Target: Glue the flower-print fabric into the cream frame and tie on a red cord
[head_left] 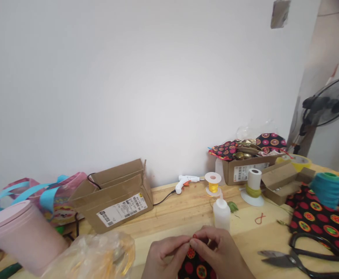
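Observation:
My left hand and my right hand meet at the lower middle of the view, thumbs and forefingers pinched together. Between them hangs a black fabric piece printed with red and orange circles. A small bit of red cord pokes up at the fingertips, at the fabric's top edge. Both hands are closed on this top edge; the fabric's lower part is cut off by the frame. Just behind my right hand stands a white squeeze bottle. A red cord loop lies on the table beyond it.
Black-handled scissors lie at right beside more patterned fabric and a teal thread cone. Behind are a glue gun, a yellow cord spool and a filled carton. Left: an open carton, pink bin, plastic bag.

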The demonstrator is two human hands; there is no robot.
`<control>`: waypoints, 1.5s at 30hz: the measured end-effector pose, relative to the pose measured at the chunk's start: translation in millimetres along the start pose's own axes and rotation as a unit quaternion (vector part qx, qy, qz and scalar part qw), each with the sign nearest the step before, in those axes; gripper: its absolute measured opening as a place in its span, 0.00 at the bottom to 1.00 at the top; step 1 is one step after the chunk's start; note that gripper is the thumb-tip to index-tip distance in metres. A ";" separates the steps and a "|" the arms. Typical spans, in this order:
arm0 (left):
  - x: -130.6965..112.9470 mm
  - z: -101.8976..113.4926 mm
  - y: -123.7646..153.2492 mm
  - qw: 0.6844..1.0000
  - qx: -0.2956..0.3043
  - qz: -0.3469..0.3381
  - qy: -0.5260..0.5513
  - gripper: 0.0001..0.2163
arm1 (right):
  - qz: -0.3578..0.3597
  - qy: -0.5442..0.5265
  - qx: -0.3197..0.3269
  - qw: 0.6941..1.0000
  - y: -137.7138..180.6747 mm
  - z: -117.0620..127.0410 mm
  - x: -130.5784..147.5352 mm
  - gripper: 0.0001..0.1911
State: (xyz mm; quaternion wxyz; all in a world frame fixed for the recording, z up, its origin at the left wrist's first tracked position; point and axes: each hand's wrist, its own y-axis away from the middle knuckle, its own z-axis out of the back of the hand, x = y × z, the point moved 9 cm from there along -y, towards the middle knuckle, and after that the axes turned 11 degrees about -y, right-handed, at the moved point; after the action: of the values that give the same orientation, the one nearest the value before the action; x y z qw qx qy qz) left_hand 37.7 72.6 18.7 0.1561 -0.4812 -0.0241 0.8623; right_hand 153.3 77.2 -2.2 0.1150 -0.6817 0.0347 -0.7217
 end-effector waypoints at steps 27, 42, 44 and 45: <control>28.8 16.5 -1.0 0.983 -0.092 0.107 0.121 0.09 | -0.022 -0.115 0.056 0.992 0.4 -10.3 2.9 0.21; 35.2 21.4 -3.6 0.973 -0.097 0.113 0.175 0.11 | -0.022 -0.115 0.057 0.991 0.4 -11.5 4.7 0.23; 36.6 18.9 -4.1 0.973 -0.088 0.112 0.182 0.11 | -0.026 -0.100 0.046 0.994 -0.1 -9.1 4.5 0.24; 37.3 17.6 -4.3 0.972 -0.083 0.112 0.188 0.11 | -0.027 -0.095 0.044 0.994 -0.3 -8.6 5.0 0.24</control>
State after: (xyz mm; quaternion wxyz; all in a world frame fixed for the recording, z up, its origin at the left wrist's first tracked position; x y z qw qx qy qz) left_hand 5.7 89.5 -1.8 0.0197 -0.6454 -0.0122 0.7635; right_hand 144.6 75.5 2.2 0.1285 -0.7420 -0.0266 -0.6574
